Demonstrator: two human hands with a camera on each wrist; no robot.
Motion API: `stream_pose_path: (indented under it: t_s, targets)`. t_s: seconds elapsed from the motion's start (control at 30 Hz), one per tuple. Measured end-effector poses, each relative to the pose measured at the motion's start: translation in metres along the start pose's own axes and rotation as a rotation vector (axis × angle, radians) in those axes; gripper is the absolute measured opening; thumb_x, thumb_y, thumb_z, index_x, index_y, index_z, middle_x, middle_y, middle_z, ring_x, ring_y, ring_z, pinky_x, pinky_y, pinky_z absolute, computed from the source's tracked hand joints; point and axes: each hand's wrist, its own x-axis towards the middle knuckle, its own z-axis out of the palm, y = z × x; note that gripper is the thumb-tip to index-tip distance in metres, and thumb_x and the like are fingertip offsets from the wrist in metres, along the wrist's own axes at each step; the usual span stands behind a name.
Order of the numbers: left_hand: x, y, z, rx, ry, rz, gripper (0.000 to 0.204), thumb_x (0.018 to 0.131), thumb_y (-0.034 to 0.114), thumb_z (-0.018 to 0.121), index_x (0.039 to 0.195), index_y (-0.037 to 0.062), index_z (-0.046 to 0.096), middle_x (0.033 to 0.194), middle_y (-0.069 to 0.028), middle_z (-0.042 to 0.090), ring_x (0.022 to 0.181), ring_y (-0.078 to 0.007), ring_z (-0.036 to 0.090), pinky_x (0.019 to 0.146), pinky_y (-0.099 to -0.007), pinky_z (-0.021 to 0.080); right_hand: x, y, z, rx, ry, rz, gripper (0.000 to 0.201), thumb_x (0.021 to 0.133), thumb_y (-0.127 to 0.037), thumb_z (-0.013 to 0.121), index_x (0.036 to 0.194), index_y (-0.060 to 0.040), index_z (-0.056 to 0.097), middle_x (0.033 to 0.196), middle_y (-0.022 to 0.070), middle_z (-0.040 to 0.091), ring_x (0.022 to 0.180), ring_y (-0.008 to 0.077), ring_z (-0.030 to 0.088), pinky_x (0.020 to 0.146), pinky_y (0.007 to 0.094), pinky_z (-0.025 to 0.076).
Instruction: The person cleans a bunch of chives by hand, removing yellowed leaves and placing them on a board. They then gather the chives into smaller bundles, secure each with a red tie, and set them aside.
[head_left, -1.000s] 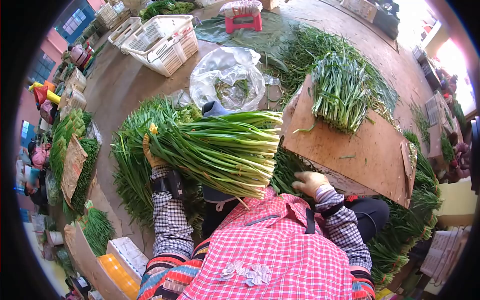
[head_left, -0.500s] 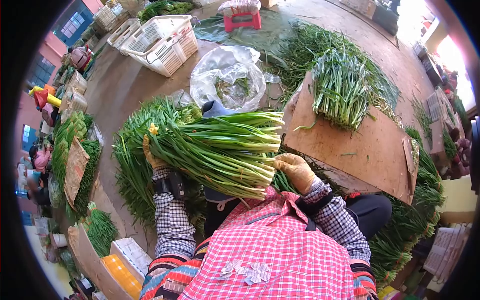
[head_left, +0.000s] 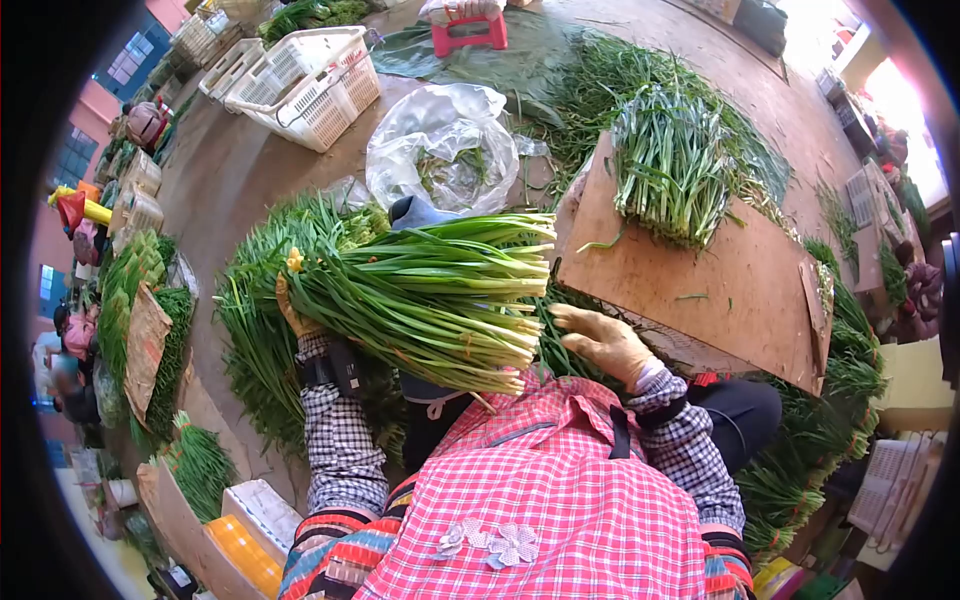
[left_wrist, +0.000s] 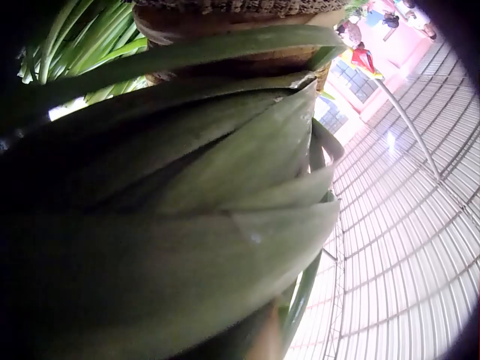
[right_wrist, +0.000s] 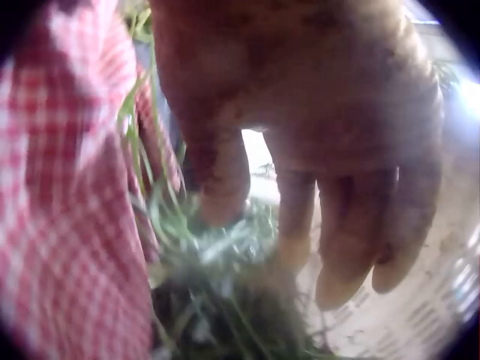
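A thick bunch of garlic chives (head_left: pixel 430 300) lies across the lap in the head view, pale stem ends to the right and long green leaves to the left. My gloved left hand (head_left: pixel 292 305) grips it from the leaf side, with most of the fingers hidden under the leaves. In the left wrist view broad chive leaves (left_wrist: pixel 225 172) fill the foreground. My gloved right hand (head_left: pixel 605 343) is just right of the stem ends, holding nothing. Its fingers (right_wrist: pixel 345 262) point downward and slightly apart in the right wrist view, over loose greens (right_wrist: pixel 225 277).
A wooden board (head_left: pixel 690 290) at the right bears a pile of greens (head_left: pixel 670 165). Ahead lie a clear plastic bag (head_left: pixel 440 150) with scraps and a white crate (head_left: pixel 310 90). More chives (head_left: pixel 260 360) are heaped at the left; tied bunches (head_left: pixel 790 500) line the right.
My right hand rose to the stem ends, touched them, then drew back to the right with its fingers straightened. My left hand keeps its grip on the chives. The head view has shifted slightly.
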Motion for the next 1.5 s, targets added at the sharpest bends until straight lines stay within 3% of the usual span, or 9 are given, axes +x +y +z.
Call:
stream_pose_path:
  t_s: [0.47, 0.63, 0.7, 0.87, 1.03, 1.23, 1.3, 1.4, 1.5]
  targets:
    - [0.000, -0.004, -0.001, 0.009, 0.014, 0.026, 0.055, 0.091, 0.037, 0.053, 0.134, 0.0033, 0.048, 0.121, -0.0186, 0.060, 0.106, -0.0340, 0.060, 0.092, -0.0500, 0.051, 0.008, -0.016, 0.015, 0.228, 0.037, 0.207, 0.014, 0.092, -0.011, 0.059, 0.092, -0.0018, 0.069, 0.080, 0.0037, 0.068, 0.064, 0.0098, 0.059, 0.061, 0.0240, 0.050]
    - [0.005, -0.002, -0.010, -0.101, -0.077, -0.031, 0.054, 0.091, 0.035, 0.053, 0.135, 0.0031, 0.048, 0.125, -0.0194, 0.057, 0.111, -0.0351, 0.058, 0.097, -0.0524, 0.047, -0.005, 0.061, -0.041, -1.310, -0.087, 0.651, 0.025, 0.084, -0.029, 0.060, 0.100, -0.0122, 0.072, 0.097, 0.0086, 0.071, 0.090, 0.0262, 0.068, 0.074, 0.0400, 0.054]
    - [0.009, -0.001, -0.022, -0.112, -0.078, -0.044, 0.054, 0.091, 0.034, 0.053, 0.135, 0.0032, 0.047, 0.127, -0.0200, 0.056, 0.113, -0.0354, 0.056, 0.100, -0.0531, 0.044, -0.010, 0.087, -0.054, -1.424, -0.405, 0.912, 0.033, 0.083, -0.030, 0.058, 0.110, -0.0151, 0.070, 0.109, 0.0132, 0.067, 0.104, 0.0261, 0.064, 0.084, 0.0401, 0.052]
    - [0.003, -0.001, -0.019, -0.101, -0.158, -0.108, 0.052, 0.093, 0.035, 0.050, 0.133, 0.0011, 0.049, 0.129, -0.0181, 0.055, 0.115, -0.0341, 0.055, 0.101, -0.0507, 0.043, -0.009, -0.015, -0.004, -0.359, -0.089, 0.094, 0.051, 0.082, -0.022, 0.072, 0.127, -0.0051, 0.057, 0.111, 0.0102, 0.067, 0.100, 0.0157, 0.063, 0.085, 0.0287, 0.051]
    - [0.004, -0.003, -0.005, 0.348, -0.013, 0.178, 0.050, 0.092, 0.033, 0.051, 0.129, 0.0001, 0.052, 0.126, -0.0181, 0.058, 0.112, -0.0332, 0.057, 0.099, -0.0499, 0.045, 0.016, -0.031, 0.045, 0.380, 0.005, 0.079, 0.020, 0.090, -0.005, 0.063, 0.108, 0.0039, 0.062, 0.090, 0.0055, 0.067, 0.077, 0.0119, 0.062, 0.071, 0.0256, 0.052]
    - [0.004, 0.003, -0.023, 0.190, 0.012, 0.070, 0.045, 0.092, 0.032, 0.051, 0.124, 0.0008, 0.056, 0.123, -0.0177, 0.060, 0.111, -0.0331, 0.058, 0.099, -0.0502, 0.046, 0.001, 0.001, 0.015, 0.037, 0.045, 0.127, 0.016, 0.089, -0.013, 0.062, 0.100, -0.0037, 0.069, 0.083, 0.0047, 0.069, 0.077, 0.0129, 0.065, 0.069, 0.0291, 0.053]
    - [0.004, 0.002, -0.025, 0.285, 0.046, 0.112, 0.044, 0.092, 0.032, 0.050, 0.124, 0.0016, 0.056, 0.123, -0.0175, 0.060, 0.111, -0.0329, 0.058, 0.099, -0.0505, 0.045, -0.007, 0.018, -0.013, -0.942, -0.020, 0.206, 0.024, 0.085, -0.025, 0.064, 0.099, -0.0068, 0.070, 0.088, 0.0086, 0.071, 0.084, 0.0212, 0.069, 0.071, 0.0347, 0.054]
    - [0.007, -0.001, -0.026, 0.194, 0.020, 0.077, 0.045, 0.093, 0.033, 0.050, 0.126, 0.0027, 0.056, 0.124, -0.0172, 0.059, 0.112, -0.0324, 0.057, 0.100, -0.0506, 0.044, -0.018, 0.029, -0.028, -1.293, -0.238, 0.752, 0.043, 0.079, -0.037, 0.067, 0.113, -0.0115, 0.068, 0.101, 0.0120, 0.070, 0.095, 0.0269, 0.067, 0.079, 0.0386, 0.053]
    - [0.009, 0.003, -0.034, 0.086, -0.134, -0.022, 0.047, 0.093, 0.034, 0.050, 0.128, 0.0030, 0.054, 0.125, -0.0168, 0.058, 0.113, -0.0320, 0.056, 0.102, -0.0496, 0.042, -0.028, -0.014, -0.009, -0.723, 0.067, 0.165, 0.053, 0.080, -0.032, 0.071, 0.126, -0.0104, 0.059, 0.108, 0.0150, 0.068, 0.095, 0.0260, 0.067, 0.082, 0.0363, 0.053]
